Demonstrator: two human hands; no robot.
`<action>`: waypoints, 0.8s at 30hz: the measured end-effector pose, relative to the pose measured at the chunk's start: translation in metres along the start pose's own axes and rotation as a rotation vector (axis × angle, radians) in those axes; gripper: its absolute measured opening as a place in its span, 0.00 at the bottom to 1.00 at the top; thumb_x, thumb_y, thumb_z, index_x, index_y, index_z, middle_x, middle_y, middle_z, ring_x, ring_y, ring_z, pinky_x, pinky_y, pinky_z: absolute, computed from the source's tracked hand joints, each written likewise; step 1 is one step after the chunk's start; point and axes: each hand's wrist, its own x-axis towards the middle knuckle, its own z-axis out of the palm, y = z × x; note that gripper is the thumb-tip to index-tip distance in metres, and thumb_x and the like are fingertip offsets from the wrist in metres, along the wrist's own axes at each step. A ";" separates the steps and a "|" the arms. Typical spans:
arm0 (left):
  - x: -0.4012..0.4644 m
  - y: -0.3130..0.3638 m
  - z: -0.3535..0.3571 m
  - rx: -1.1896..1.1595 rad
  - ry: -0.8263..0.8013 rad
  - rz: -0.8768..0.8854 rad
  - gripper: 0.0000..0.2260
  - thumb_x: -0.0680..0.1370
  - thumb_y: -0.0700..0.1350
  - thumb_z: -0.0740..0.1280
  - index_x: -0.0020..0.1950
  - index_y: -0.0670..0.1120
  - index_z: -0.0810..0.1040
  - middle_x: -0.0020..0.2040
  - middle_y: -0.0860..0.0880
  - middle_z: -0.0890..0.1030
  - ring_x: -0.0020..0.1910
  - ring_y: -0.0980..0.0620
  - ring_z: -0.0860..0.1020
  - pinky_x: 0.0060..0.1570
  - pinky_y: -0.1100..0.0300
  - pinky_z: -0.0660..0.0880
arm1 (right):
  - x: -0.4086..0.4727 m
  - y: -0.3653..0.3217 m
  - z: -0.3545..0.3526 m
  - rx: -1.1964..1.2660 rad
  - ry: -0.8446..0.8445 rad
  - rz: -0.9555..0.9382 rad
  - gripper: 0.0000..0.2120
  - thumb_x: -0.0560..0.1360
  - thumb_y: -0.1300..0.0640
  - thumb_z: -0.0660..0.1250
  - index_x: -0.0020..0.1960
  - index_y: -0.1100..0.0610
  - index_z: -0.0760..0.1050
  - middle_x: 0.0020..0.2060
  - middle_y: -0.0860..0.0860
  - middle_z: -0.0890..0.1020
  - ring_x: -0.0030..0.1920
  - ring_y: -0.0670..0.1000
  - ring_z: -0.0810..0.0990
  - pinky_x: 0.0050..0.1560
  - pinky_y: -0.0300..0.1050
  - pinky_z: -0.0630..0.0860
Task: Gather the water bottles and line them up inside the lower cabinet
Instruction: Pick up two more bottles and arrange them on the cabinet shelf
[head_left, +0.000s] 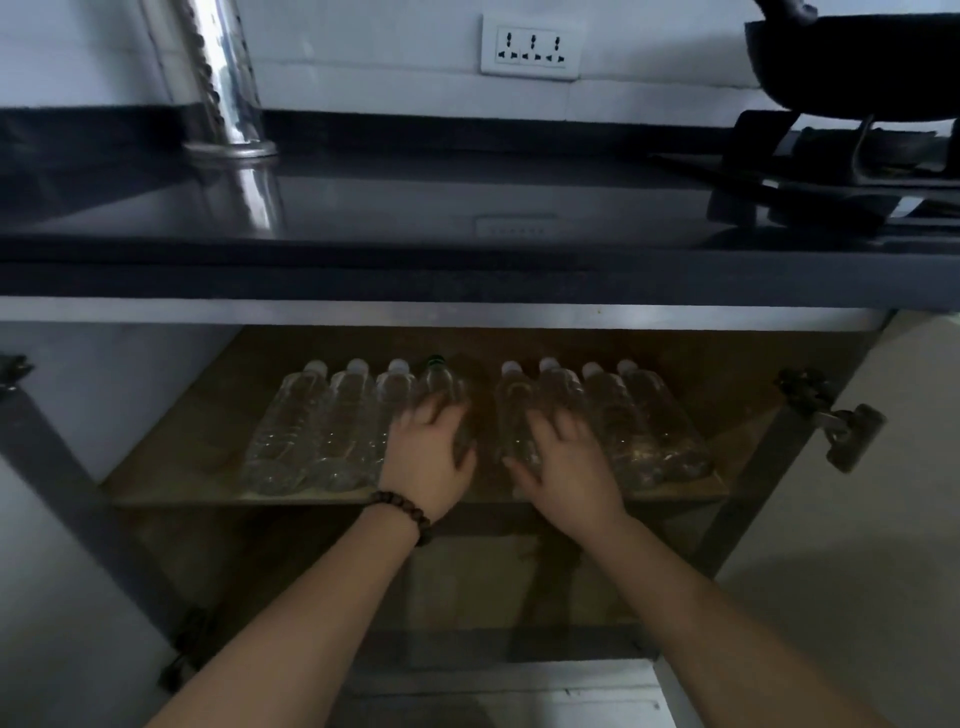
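Several clear water bottles stand in a row on the brown shelf (171, 457) of the open lower cabinet. A left group (306, 431) has white caps, and a green-capped bottle (441, 382) ends it. A right group (639, 431) has white caps too. A narrow gap splits the two groups. My left hand (428, 457), with a bead bracelet on its wrist, wraps the green-capped bottle. My right hand (563, 462) lies on the white-capped bottle (514, 410) at the gap's right side, fingers curled over it and its neighbour.
A dark countertop (467, 208) overhangs the cabinet. A steel cylinder (223, 78) stands on it at the left and a black pan on a stove (852, 62) at the right. Open door hinges (836, 426) stick out on the right frame. A lower compartment (467, 587) lies below the shelf.
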 end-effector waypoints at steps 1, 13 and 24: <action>-0.003 -0.012 -0.008 0.064 -0.007 -0.074 0.27 0.75 0.55 0.65 0.73 0.54 0.63 0.74 0.45 0.63 0.72 0.43 0.61 0.72 0.44 0.58 | 0.004 -0.016 0.003 0.074 -0.012 -0.024 0.33 0.76 0.41 0.61 0.76 0.49 0.54 0.75 0.54 0.59 0.75 0.56 0.56 0.74 0.53 0.59; -0.020 -0.063 -0.015 0.321 -0.281 -0.232 0.39 0.68 0.73 0.59 0.74 0.63 0.48 0.78 0.52 0.52 0.75 0.37 0.47 0.68 0.29 0.42 | 0.047 -0.074 0.055 0.251 -0.391 0.087 0.40 0.73 0.49 0.70 0.76 0.42 0.50 0.75 0.59 0.57 0.68 0.60 0.69 0.67 0.54 0.68; -0.014 -0.058 -0.005 0.388 -0.151 -0.149 0.32 0.72 0.66 0.61 0.72 0.53 0.59 0.74 0.44 0.64 0.75 0.44 0.56 0.71 0.36 0.38 | 0.033 -0.080 0.058 0.368 -0.150 0.136 0.33 0.71 0.52 0.72 0.72 0.44 0.63 0.70 0.55 0.65 0.65 0.56 0.72 0.66 0.50 0.71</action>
